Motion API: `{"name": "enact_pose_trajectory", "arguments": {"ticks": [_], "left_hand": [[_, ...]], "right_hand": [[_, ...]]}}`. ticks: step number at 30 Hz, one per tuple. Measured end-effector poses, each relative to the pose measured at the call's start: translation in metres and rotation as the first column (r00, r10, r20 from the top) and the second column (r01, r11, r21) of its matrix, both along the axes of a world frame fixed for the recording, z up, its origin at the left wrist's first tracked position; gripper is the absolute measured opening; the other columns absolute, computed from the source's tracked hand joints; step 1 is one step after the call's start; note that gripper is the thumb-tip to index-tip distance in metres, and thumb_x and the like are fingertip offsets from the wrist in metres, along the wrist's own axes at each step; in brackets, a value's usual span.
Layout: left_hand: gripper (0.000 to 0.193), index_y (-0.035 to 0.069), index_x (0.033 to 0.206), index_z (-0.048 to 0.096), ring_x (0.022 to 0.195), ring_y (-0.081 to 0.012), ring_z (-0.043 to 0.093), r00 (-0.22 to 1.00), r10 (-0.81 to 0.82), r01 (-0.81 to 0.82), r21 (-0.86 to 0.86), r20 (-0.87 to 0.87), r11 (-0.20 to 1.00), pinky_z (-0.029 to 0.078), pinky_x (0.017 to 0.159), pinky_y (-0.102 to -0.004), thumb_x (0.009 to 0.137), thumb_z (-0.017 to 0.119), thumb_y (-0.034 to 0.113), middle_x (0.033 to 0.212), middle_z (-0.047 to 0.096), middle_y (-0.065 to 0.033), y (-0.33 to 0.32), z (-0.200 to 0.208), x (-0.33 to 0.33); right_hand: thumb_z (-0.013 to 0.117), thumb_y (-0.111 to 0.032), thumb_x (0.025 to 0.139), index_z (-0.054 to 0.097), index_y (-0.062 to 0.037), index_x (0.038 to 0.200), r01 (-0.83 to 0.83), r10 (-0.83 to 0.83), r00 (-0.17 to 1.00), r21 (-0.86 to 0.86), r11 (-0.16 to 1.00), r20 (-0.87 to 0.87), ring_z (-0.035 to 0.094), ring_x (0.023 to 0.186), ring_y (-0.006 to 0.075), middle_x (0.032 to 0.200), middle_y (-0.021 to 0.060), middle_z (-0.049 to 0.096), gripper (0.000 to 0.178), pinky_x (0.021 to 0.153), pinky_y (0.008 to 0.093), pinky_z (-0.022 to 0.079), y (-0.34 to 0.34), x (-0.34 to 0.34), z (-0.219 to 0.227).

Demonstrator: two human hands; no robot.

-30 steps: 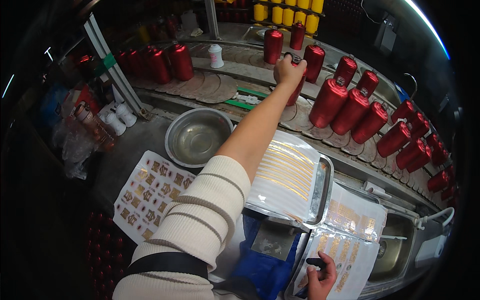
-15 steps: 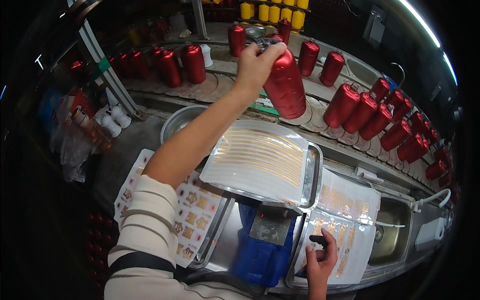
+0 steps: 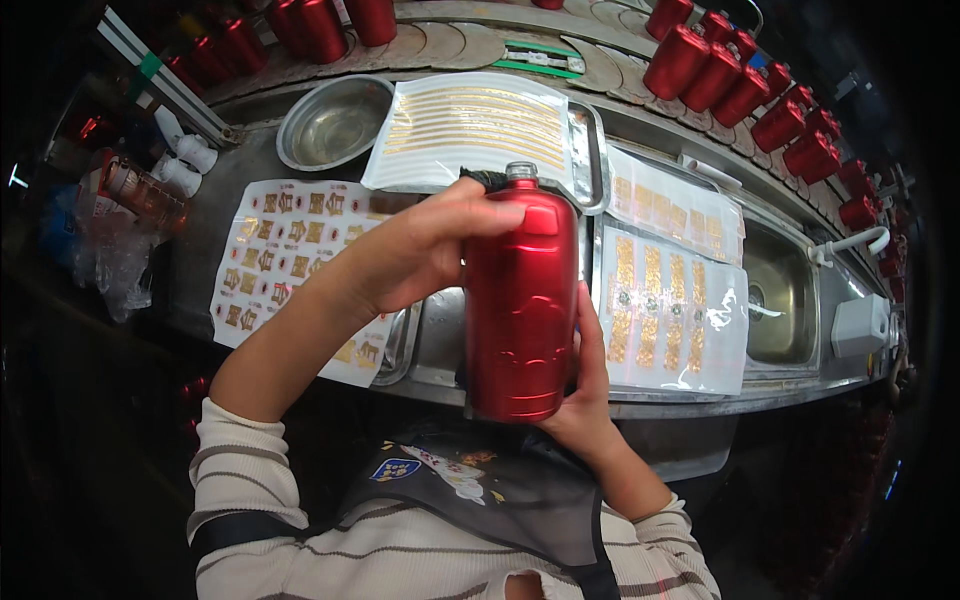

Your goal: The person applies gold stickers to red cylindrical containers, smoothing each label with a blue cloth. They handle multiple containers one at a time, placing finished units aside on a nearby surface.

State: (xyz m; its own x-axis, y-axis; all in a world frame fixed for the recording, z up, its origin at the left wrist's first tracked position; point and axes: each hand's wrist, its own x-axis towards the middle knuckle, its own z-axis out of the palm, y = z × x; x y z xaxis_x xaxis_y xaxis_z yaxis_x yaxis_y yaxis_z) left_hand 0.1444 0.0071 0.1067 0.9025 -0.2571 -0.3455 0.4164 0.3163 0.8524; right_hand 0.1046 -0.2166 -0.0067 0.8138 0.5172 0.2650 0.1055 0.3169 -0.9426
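Note:
A metallic red bottle [image 3: 520, 325] with a clear threaded neck stands upright in front of my body, held between both hands. My left hand [image 3: 435, 240] grips it near the shoulder from the left, thumb across its upper front. A black covering shows at the fingers beside the neck. From the lower right my right hand [image 3: 588, 390] holds the bottle's side and base, with part of its fingers hidden behind it. Beyond the bottle lies a white sheet with thin gold stripes [image 3: 475, 125] on a metal tray [image 3: 598, 165].
Sheets of gold decals lie left [image 3: 290, 245] and right [image 3: 672, 310] on the metal counter. A steel bowl [image 3: 335, 125] stands behind, and a sink [image 3: 785, 300] with a white tap [image 3: 850, 245] is at right. Several red bottles [image 3: 712, 75] stand along the conveyor [image 3: 440, 48].
My left hand has brought the red bottle from above the conveyor down and toward me. My right hand has left the decal sheet and taken hold of the bottle. The view has tilted downward.

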Motion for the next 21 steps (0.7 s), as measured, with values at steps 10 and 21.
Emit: {"name": "enact_pose_trajectory", "arguments": {"ticks": [10,21], "left_hand": [[0.075,0.002,0.133,0.037,0.112,-0.0223,0.061,0.99,0.137,-0.133,0.129,-0.025,0.983,0.052,0.095,-0.0367,0.082,0.081,0.033,0.123,0.056,-0.0156,-0.053,-0.056,-0.02],[0.104,-0.012,0.133,0.031,0.105,-0.0457,0.064,0.925,-0.035,-0.305,0.796,0.377,0.523,0.051,0.094,-0.0458,0.08,0.066,0.07,0.113,0.06,-0.0345,-0.051,-0.066,-0.004]], "right_hand": [[0.088,-0.014,0.07,0.035,-0.0063,0.154,0.183,-0.228,0.973,-0.488,0.854,-0.035,0.065,0.09,0.015,0.128,0.0141,0.063,0.1,0.068,0.0267,0.054,-0.046,-0.032,0.008],[0.085,-0.012,0.068,0.044,-0.0022,0.148,0.424,-0.144,0.889,-0.663,0.617,0.435,0.06,0.087,0.0287,0.116,0.017,0.06,0.09,0.073,0.0368,0.051,-0.026,-0.009,-0.007]]}}
